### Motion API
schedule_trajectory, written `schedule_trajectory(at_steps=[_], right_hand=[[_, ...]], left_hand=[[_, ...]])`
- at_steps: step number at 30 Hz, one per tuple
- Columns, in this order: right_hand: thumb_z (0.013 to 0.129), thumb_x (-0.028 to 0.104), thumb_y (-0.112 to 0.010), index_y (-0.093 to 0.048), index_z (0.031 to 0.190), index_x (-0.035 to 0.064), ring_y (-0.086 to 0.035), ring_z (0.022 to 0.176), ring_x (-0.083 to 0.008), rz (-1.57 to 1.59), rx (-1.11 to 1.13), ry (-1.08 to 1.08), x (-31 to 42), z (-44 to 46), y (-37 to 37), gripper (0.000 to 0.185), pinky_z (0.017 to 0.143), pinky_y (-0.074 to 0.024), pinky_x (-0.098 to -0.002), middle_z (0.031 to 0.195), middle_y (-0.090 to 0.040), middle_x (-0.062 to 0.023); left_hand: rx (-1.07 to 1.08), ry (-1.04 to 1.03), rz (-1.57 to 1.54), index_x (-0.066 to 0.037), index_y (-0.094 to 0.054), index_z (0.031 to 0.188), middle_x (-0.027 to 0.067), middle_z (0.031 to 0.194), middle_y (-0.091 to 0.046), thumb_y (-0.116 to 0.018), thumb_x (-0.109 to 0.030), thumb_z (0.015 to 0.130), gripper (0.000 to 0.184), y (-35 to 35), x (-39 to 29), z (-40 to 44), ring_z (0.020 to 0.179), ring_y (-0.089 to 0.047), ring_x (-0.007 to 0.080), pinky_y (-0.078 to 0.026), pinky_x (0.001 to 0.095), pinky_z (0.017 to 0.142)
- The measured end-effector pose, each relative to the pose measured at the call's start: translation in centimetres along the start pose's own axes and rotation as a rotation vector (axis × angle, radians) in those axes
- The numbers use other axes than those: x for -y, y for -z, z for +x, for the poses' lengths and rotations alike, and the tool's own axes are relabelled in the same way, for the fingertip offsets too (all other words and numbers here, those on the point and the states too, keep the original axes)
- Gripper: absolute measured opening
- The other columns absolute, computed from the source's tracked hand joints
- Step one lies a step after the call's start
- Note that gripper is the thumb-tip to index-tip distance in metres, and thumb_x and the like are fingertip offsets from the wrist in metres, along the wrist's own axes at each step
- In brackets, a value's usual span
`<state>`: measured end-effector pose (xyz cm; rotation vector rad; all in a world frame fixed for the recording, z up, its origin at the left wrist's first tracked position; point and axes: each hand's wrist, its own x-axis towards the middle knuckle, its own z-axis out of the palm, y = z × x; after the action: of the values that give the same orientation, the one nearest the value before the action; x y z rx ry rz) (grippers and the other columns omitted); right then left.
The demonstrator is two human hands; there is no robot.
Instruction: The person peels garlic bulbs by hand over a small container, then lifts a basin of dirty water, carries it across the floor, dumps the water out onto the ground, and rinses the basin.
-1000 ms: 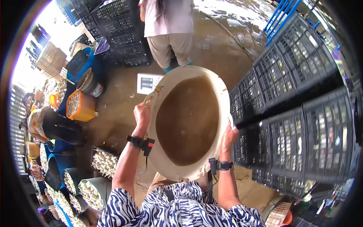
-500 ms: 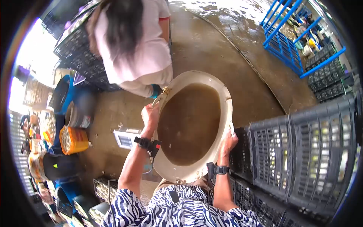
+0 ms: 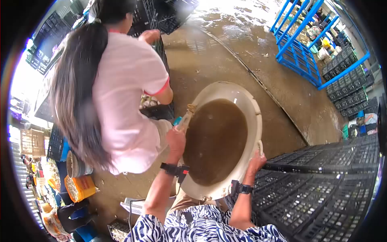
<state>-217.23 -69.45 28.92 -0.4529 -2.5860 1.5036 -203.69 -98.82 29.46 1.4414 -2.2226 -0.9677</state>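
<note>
A large round cream basin [image 3: 193, 183] of murky brown water hangs in front of my body, above the wet floor. My left hand [image 3: 176, 141] is closed around the handle at the basin's left rim, where some frayed cord is tied. On the opposite side my right hand [image 3: 256, 161] grips the right handle. The brown water [image 3: 215, 141] fills much of the basin. Just beyond my left hand stands a person in a pink shirt [image 3: 125, 88], back toward me, one arm raised by black crates.
Black plastic crates [image 3: 306, 193] are stacked close on my right. A blue metal frame [image 3: 298, 60] stands at the far right. On the left lies an orange container [image 3: 80, 187] of pale pieces. A floor groove [image 3: 258, 80] runs across the wet floor.
The basin and both my hands have shifted slightly right and down in view. The person in pink now appears larger and more upright, on the left. The crates at right look nearer.
</note>
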Motion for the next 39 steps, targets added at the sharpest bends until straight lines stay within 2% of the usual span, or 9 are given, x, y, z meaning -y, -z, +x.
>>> schedule_trajectory(at_steps=[2, 5, 6, 11, 16, 19, 33, 36, 39], right_hand=[[0.079, 0.010, -0.058, -0.065, 0.088, -0.0062, -0.056, 0.059, -0.0176, 0.049, -0.039, 0.025, 1.6, 1.9, -1.7, 0.020, 0.057, -0.0443, -0.0356, 0.066, -0.064, -0.0112], [0.081, 0.012, -0.058, -0.065, 0.089, -0.0061, -0.058, 0.060, -0.0195, -0.180, -0.064, 0.022, 1.5, 6.0, -2.7, 0.021, 0.059, -0.0456, -0.0360, 0.068, -0.064, -0.0137], [0.081, 0.012, -0.057, -0.065, 0.087, -0.0065, -0.057, 0.059, -0.0201, -0.054, -0.072, 0.060, 3.6, 6.2, -2.8, 0.021, 0.059, -0.0456, -0.0363, 0.068, -0.064, -0.0147], [0.081, 0.013, -0.057, -0.063, 0.085, -0.0081, -0.057, 0.060, -0.0206, -0.108, -0.059, 0.128, 2.3, 10.5, -3.7, 0.023, 0.058, -0.0457, -0.0369, 0.069, -0.064, -0.0170], [0.082, 0.013, -0.057, -0.062, 0.091, -0.0101, -0.058, 0.061, -0.0217, 0.052, -0.013, 0.027, 7.8, 12.7, -5.4, 0.025, 0.060, -0.0463, -0.0378, 0.073, -0.066, -0.0157], [0.083, 0.012, -0.056, -0.062, 0.091, -0.0102, -0.057, 0.060, -0.0216, 0.092, 0.014, 0.050, 5.8, 15.5, -6.8, 0.025, 0.061, -0.0464, -0.0374, 0.074, -0.066, -0.0147], [0.084, 0.012, -0.057, -0.061, 0.092, -0.0101, -0.052, 0.059, -0.0231, -0.109, 0.096, -0.009, 10.8, 18.2, -11.4, 0.023, 0.060, -0.0440, -0.0382, 0.069, -0.062, -0.0202], [0.082, 0.005, -0.055, -0.060, 0.094, -0.0111, -0.051, 0.061, -0.0187, -0.110, 0.170, -0.037, 12.0, 18.2, -13.0, 0.021, 0.061, -0.0441, -0.0372, 0.072, -0.062, -0.0182], [0.082, 0.004, -0.054, -0.060, 0.092, -0.0115, -0.051, 0.061, -0.0170, -0.137, 0.204, -0.040, 12.4, 18.2, -14.5, 0.020, 0.061, -0.0440, -0.0369, 0.072, -0.063, -0.0160]], left_hand=[[-0.064, -0.300, 0.175, 0.003, -0.063, 0.085, 0.0232, 0.074, -0.061, -0.064, -0.024, 0.076, 0.029, -2.3, -0.8, 2.3, 0.072, -0.059, 0.0402, -0.045, 0.0451, 0.063], [-0.103, -0.261, 0.102, 0.003, -0.063, 0.084, 0.0229, 0.073, -0.061, -0.063, -0.023, 0.076, 0.027, -3.9, -4.8, 4.7, 0.070, -0.059, 0.0396, -0.045, 0.0465, 0.062], [-0.163, -0.287, 0.052, 0.003, -0.059, 0.066, 0.0247, 0.063, -0.056, -0.058, -0.027, 0.083, 0.034, -4.7, -5.8, 6.0, 0.063, -0.056, 0.0403, -0.042, 0.0474, 0.055], [-0.022, -0.143, -0.095, 0.004, -0.062, 0.074, 0.0245, 0.071, -0.058, -0.063, -0.022, 0.075, 0.026, -6.9, -10.3, 9.5, 0.070, -0.056, 0.0408, -0.044, 0.0462, 0.060], [-0.151, -0.333, -0.008, 0.003, -0.062, 0.073, 0.0248, 0.069, -0.057, -0.063, -0.024, 0.075, 0.027, -11.1, -9.7, 12.5, 0.069, -0.056, 0.0416, -0.043, 0.0468, 0.059], [-0.036, -0.124, -0.056, 0.001, -0.064, 0.076, 0.0243, 0.071, -0.058, -0.061, -0.025, 0.076, 0.027, -10.8, -12.0, 13.2, 0.070, -0.057, 0.0408, -0.044, 0.0458, 0.061], [-0.048, -0.008, -0.009, 0.001, -0.064, 0.080, 0.0238, 0.074, -0.059, -0.057, -0.028, 0.082, 0.029, -11.6, -10.8, 17.2, 0.073, -0.058, 0.0404, -0.044, 0.0435, 0.061], [-0.095, 0.059, -0.157, 0.004, -0.062, 0.079, 0.0201, 0.062, -0.058, -0.057, -0.025, 0.085, 0.030, -9.2, -13.6, 16.9, 0.053, -0.053, 0.0228, -0.041, 0.0393, 0.055], [-0.047, 0.163, -0.248, 0.006, -0.061, 0.079, 0.0129, 0.055, -0.053, -0.058, -0.020, 0.084, 0.026, -9.2, -11.8, 18.3, 0.053, -0.043, 0.0117, -0.039, 0.0351, 0.052]])
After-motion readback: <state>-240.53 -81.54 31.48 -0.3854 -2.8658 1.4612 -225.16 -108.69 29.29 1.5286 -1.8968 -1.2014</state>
